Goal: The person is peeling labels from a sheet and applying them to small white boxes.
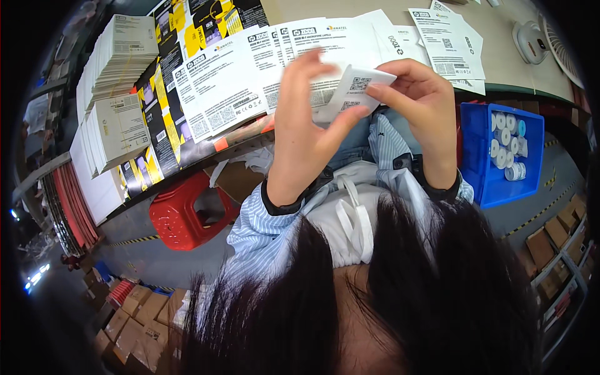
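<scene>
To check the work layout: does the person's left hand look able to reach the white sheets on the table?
Probably yes: the left hand is near the white sheets, its fingers look open, and nothing visible blocks the way. Its thumb, though, seems to touch the folded paper in the right hand.

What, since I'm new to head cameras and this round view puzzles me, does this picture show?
There is no machine here, only a person working bare-handed. One wide camera on that person's head looks down, so straight edges bend. The right hand holds a small white paper, which looks folded, between thumb and fingers. The left hand is raised beside it, thumb by the paper, other fingers apart and blurred. On the table lie overlapping white sheets, with black-and-yellow printed sheets and stacks of white paper to the left. Off the table, a blue bin with small, mostly white rolls sits to the right and a red stool to the left.
</scene>
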{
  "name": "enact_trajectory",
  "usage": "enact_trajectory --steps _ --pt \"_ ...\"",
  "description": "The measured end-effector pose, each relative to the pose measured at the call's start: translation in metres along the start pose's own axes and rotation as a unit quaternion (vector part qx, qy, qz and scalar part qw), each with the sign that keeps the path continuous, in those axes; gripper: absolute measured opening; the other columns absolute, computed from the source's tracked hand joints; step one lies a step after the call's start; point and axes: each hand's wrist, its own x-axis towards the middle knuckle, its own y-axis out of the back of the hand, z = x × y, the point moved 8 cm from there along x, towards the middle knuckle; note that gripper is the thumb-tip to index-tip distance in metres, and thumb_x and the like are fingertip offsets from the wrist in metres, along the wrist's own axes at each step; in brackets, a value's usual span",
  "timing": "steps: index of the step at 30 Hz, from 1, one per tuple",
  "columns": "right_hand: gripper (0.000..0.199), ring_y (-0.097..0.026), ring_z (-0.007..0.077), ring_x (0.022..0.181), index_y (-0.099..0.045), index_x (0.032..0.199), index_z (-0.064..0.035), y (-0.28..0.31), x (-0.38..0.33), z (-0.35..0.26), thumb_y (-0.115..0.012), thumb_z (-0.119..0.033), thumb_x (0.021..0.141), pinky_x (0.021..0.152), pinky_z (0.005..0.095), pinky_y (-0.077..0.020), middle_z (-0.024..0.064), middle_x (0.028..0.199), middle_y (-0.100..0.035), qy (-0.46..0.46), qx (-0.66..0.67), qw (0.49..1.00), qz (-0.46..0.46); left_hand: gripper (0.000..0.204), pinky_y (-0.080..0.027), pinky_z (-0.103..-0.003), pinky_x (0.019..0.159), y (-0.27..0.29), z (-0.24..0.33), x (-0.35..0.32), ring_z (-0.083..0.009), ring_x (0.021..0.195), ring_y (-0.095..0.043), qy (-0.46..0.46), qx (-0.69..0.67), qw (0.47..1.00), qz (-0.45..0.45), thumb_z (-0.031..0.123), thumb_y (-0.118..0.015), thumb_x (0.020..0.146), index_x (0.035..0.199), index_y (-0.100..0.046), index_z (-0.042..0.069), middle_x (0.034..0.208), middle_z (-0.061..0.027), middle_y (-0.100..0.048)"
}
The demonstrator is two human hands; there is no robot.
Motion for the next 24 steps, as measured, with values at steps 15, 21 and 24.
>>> enact_trajectory --steps 15,21,24 --pt "0.012 -0.062 0.0104 0.074 -0.063 0.088 0.0001 0.001 0.005 -0.002 -0.068 -0.004 0.078 0.07 0.0213 -0.0486 0.006 0.081 -0.065 0.021 -0.055 0.998 0.026 0.01 -0.045 -0.04 0.094 -0.005 -0.035 0.0 -0.01 0.043 -0.041 0.072 -0.057 0.995 -0.031 0.005 -0.068 0.075 0.072 -0.062 -0.002 0.053 -0.004 -0.052" --pt "0.01 -0.061 0.0102 0.074 -0.063 0.086 0.0022 0.035 0.026 0.002 -0.066 -0.004 0.079 0.066 0.0207 -0.0474 0.0067 0.082 -0.065 0.046 -0.048 0.992 0.105 0.015 -0.046 -0.042 0.094 -0.005 -0.018 0.005 -0.0162 0.042 -0.045 0.009 0.027 0.992 -0.126 0.007 -0.071 0.073 0.068 -0.059 -0.001 0.052 -0.0074 -0.05" --pt "0.012 -0.06 0.0086 0.073 -0.063 0.09 0.0016 0.025 0.037 0.023 -0.065 -0.006 0.081 0.062 0.0195 -0.046 0.0058 0.083 -0.065 -0.001 -0.131 0.986 0.099 0.016 -0.047 -0.042 0.092 -0.01 -0.021 -0.004 -0.0302 0.053 -0.057 -0.002 0.086 0.979 -0.184 0.009 -0.072 0.072 0.069 -0.059 0.0 0.057 -0.0128 -0.055"
